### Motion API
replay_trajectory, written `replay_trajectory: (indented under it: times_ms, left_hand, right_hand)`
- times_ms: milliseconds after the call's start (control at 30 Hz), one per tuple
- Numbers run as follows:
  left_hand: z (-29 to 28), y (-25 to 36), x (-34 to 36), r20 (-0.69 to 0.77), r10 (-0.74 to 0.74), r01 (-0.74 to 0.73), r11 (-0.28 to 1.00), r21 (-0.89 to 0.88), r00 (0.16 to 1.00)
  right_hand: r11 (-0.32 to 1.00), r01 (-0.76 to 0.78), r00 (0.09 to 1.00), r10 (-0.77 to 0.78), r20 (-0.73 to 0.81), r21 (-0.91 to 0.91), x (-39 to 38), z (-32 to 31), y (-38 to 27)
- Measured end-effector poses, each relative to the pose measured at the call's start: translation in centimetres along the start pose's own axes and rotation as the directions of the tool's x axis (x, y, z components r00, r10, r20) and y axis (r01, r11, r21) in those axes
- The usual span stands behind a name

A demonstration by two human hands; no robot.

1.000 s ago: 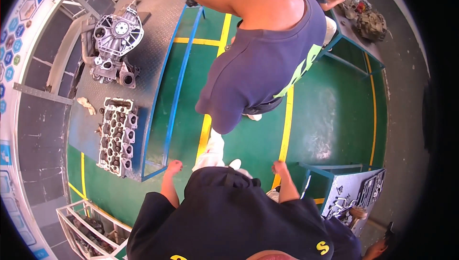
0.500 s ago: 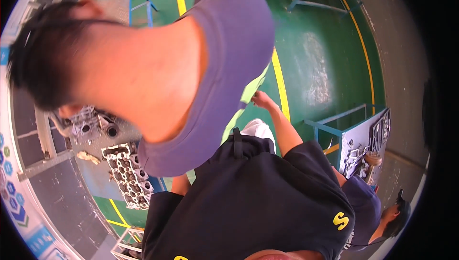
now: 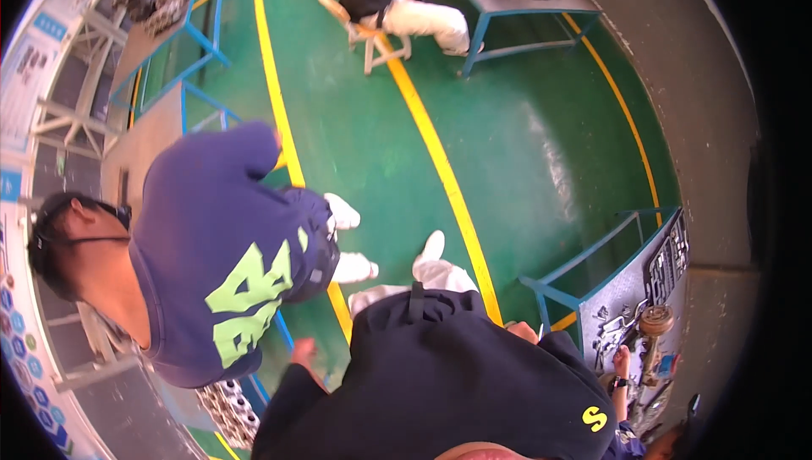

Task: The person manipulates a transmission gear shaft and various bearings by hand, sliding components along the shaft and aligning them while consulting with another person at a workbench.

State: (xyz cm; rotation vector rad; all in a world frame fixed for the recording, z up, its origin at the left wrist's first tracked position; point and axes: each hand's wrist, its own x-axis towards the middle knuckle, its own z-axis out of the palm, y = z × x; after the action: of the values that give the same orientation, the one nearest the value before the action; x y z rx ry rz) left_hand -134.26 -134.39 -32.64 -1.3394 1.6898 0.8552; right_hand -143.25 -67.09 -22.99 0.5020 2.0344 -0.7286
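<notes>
Into the aisle we go: left hand (image 3: 305, 353) out low by the dark sleeve, a blur, so no calling whether its fingers are open or curled; right hand (image 3: 523, 331) partly hidden at the other sleeve, grip equally impossible to tell! The engine cylinder head (image 3: 227, 413) lies low on the left, beyond the left hand and apart from it. Looks like a walking step, so best keep elbows tucked, give the navy-shirted co-worker (image 3: 216, 206) room and steer the right hand clear of the right-hand workbench (image 3: 613, 291). Now the count: one cylinder head, one stool (image 3: 369, 47), three co-workers at least partly showing, three long yellow floor lines (image 3: 441, 168), at least four blue-framed workbenches
</notes>
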Motion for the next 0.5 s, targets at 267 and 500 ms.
replay_trajectory:
  times_ms: [267, 500]
  left_hand:
    - [14.3, 22.1, -7.7, 0.197, 0.315, -0.323, 0.946, 0.011, 0.928]
    - [14.3, 39.8, -9.2, 0.160, 0.663, -0.681, 0.723, 0.119, 0.732]
  right_hand:
    - [0.969, 0.183, 0.940, -0.124, -0.317, 0.165, 21.9, -10.2, 0.1]
    - [0.726, 0.476, 0.847, -0.228, -0.480, 0.497, 19.5, -20.0, -10.9]
